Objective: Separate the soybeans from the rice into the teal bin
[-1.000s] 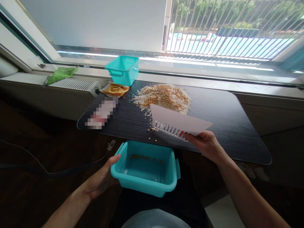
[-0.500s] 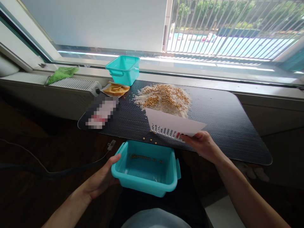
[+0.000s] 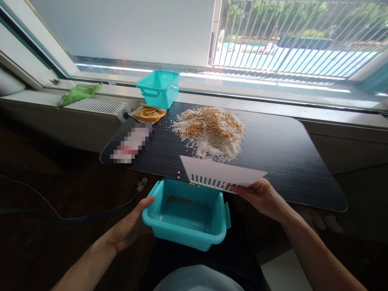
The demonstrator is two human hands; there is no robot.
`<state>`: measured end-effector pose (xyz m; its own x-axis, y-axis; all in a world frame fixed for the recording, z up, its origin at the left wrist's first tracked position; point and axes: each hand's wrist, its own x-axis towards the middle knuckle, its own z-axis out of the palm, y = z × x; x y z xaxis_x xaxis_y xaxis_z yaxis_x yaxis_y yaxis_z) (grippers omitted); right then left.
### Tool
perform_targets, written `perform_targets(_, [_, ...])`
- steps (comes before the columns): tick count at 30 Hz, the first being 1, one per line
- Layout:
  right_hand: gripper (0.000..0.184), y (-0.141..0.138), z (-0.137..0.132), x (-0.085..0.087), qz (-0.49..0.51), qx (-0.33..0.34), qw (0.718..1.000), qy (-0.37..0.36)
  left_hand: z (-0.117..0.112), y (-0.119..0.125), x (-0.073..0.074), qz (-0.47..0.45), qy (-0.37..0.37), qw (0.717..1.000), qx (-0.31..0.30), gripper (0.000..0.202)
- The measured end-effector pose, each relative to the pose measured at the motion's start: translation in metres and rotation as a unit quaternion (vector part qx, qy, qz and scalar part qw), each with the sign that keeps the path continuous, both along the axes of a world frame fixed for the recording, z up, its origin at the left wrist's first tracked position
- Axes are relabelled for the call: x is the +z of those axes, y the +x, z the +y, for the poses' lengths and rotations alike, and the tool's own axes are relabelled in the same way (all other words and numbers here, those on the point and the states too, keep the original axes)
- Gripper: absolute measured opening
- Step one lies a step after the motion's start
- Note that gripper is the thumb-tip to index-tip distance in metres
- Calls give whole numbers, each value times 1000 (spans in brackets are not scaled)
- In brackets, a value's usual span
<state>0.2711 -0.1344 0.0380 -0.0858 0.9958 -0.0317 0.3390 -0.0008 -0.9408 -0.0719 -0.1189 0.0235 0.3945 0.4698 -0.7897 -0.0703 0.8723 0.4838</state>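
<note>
My left hand (image 3: pixel 136 220) grips the left side of a turquoise plastic bin (image 3: pixel 184 239), thumb over the rim, just below the table's front edge. Several round yellow beans (image 3: pixel 179 199) lie inside the bin. In my right hand (image 3: pixel 262 196) is a white slotted card (image 3: pixel 222 171), pinched at its right end. Its slotted lower edge is at the table edge, over the bin's far rim. A few loose beans (image 3: pixel 178 174) lie by the card's left end. Behind the card is a heap of white rice grains and yellow beans (image 3: pixel 212 127).
On the dark table (image 3: pixel 279 157) lie a crumpled yellow-and-white cloth or packet (image 3: pixel 149 114) and a blurred pink item (image 3: pixel 131 143). A second turquoise bin (image 3: pixel 162 89) stands at the back left. A green cloth (image 3: pixel 80 93) rests on the radiator (image 3: pixel 103 107) below the window.
The white card has moved toward me, from the heap's front to the table edge. Loose beans have shifted near it, and more white grains show behind it. The bin stays in place.
</note>
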Motion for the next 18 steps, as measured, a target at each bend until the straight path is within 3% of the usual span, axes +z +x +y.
perform_targets(8, [28, -26, 32, -4, -3, -33, 998, 57, -3, -5, 1, 13, 7, 1000, 2, 69])
perform_targets(13, [28, -44, 51, -5, -67, 12, 996, 64, -4, -8, 1, 5, 9, 1000, 8, 69])
perform_targets(18, [28, -41, 41, -2, -39, 84, 995, 27, -4, -12, 0, -3, 5, 1000, 14, 73])
